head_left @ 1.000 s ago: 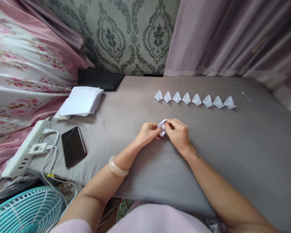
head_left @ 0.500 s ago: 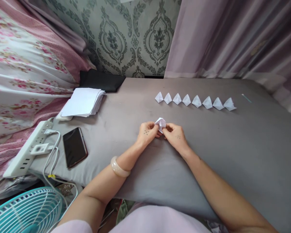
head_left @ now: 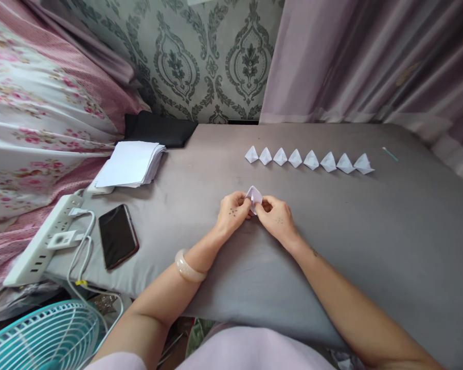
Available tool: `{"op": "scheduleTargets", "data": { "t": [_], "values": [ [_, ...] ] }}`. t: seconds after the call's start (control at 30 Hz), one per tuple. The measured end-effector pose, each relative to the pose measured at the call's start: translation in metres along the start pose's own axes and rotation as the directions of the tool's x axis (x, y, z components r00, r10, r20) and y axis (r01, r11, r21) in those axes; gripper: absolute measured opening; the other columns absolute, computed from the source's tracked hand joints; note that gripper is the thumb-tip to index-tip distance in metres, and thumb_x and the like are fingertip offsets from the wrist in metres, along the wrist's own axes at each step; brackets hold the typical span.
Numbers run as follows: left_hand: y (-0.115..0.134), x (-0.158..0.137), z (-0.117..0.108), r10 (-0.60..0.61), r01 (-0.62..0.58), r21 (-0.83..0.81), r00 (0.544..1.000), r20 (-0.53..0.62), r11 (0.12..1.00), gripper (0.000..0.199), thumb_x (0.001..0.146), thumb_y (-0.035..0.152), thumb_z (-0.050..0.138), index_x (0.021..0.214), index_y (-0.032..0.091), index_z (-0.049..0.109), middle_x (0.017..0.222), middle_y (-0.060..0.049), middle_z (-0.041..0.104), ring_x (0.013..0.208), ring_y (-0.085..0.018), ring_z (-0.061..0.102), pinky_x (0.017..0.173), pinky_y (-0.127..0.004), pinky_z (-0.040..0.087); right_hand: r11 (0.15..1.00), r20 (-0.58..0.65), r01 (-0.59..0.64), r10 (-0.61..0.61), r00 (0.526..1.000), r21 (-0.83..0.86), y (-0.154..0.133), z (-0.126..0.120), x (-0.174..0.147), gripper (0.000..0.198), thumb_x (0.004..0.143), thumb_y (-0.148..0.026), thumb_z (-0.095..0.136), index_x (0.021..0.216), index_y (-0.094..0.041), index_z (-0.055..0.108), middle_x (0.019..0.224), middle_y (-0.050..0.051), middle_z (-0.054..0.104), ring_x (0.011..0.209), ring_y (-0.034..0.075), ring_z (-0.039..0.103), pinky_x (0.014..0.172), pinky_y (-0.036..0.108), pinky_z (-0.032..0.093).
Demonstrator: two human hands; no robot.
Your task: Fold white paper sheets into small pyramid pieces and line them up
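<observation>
A small folded white paper boat (head_left: 254, 195) is pinched between both hands over the middle of the table. My left hand (head_left: 233, 209) grips its left side, with the thumb pressed against the paper. My right hand (head_left: 277, 216) grips the right side, its thumb at the paper's near face. The fingers beneath the paper are mostly hidden. Beyond the hands stands a row of several similar folded paper boats (head_left: 311, 160), each with a pointed peak.
A stack of white paper (head_left: 129, 163) lies at the left, by a black folder (head_left: 162, 129). Nearer are a phone (head_left: 118, 237) and a power strip (head_left: 42, 239) with cables. A blue fan (head_left: 46, 334) stands below the table edge. A thin cotton swab (head_left: 390, 153) lies far right.
The paper in my hands has opened a little and shows a taller, pointed upper edge. My right thumb has shifted slightly left along it. The row of boats is unchanged.
</observation>
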State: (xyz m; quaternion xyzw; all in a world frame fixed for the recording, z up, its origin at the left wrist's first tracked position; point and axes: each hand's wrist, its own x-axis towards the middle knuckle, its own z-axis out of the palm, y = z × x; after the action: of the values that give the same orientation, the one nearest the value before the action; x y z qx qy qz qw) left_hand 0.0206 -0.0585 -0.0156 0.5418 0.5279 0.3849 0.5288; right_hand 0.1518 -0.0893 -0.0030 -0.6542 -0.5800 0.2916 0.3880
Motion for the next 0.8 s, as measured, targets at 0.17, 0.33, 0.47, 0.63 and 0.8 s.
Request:
{"op": "scheduleTargets", "data": {
  "t": [0.17,0.33,0.47,0.63,0.8],
  "values": [
    [0.003,-0.004,-0.001,0.027,-0.033,0.110,0.998,0.049,0.993,0.025,0.089,0.030,0.051,0.081,0.013,0.067,0.068,-0.006,0.071,0.061,-0.015,0.068,0.057,-0.022,0.054,1.000,-0.051,-0.009,0.010,0.999,0.025,0.002,-0.001,0.003,0.021,0.082,-0.031,0.055,0.081,-0.018,0.071,0.075,0.006,0.074,0.072,0.019,0.069,0.070,0.029,0.048],
    [0.004,-0.006,-0.003,0.075,-0.087,0.237,0.995,0.059,0.968,0.034,0.091,0.036,0.048,0.072,0.014,0.064,0.059,-0.005,0.067,0.054,-0.014,0.065,0.055,-0.022,0.051,0.999,-0.019,-0.020,0.021,1.000,0.026,0.004,0.001,0.002,0.022,0.080,-0.033,0.058,0.072,-0.019,0.071,0.069,0.005,0.073,0.067,0.019,0.068,0.066,0.028,0.048],
    [0.003,-0.005,-0.004,0.077,-0.088,0.207,0.995,0.063,0.974,0.033,0.090,0.035,0.050,0.068,0.014,0.062,0.056,-0.004,0.065,0.051,-0.013,0.063,0.052,-0.021,0.050,1.000,0.007,-0.003,0.003,1.000,0.030,0.004,0.001,0.002,0.022,0.080,-0.035,0.059,0.072,-0.019,0.072,0.071,0.005,0.074,0.068,0.019,0.068,0.066,0.029,0.048],
    [0.003,-0.004,-0.004,0.010,-0.021,0.104,0.994,0.108,0.994,0.031,0.090,0.038,0.052,0.070,0.015,0.060,0.053,-0.003,0.064,0.049,-0.015,0.065,0.049,-0.023,0.052,0.998,-0.081,0.023,-0.018,0.997,0.064,0.009,0.001,0.006,0.026,0.080,-0.033,0.059,0.095,-0.017,0.072,0.087,0.008,0.076,0.075,0.020,0.070,0.071,0.029,0.051],
    [-0.001,-0.003,-0.004,0.005,-0.022,0.087,0.983,0.185,0.996,0.033,0.090,0.039,0.053,0.070,0.014,0.060,0.055,-0.003,0.064,0.050,-0.014,0.065,0.051,-0.022,0.053,0.995,-0.049,0.064,-0.060,0.997,0.082,0.014,-0.002,0.009,0.028,0.084,-0.038,0.055,0.089,-0.017,0.072,0.080,0.008,0.075,0.071,0.020,0.069,0.067,0.029,0.050]
  ]
}}
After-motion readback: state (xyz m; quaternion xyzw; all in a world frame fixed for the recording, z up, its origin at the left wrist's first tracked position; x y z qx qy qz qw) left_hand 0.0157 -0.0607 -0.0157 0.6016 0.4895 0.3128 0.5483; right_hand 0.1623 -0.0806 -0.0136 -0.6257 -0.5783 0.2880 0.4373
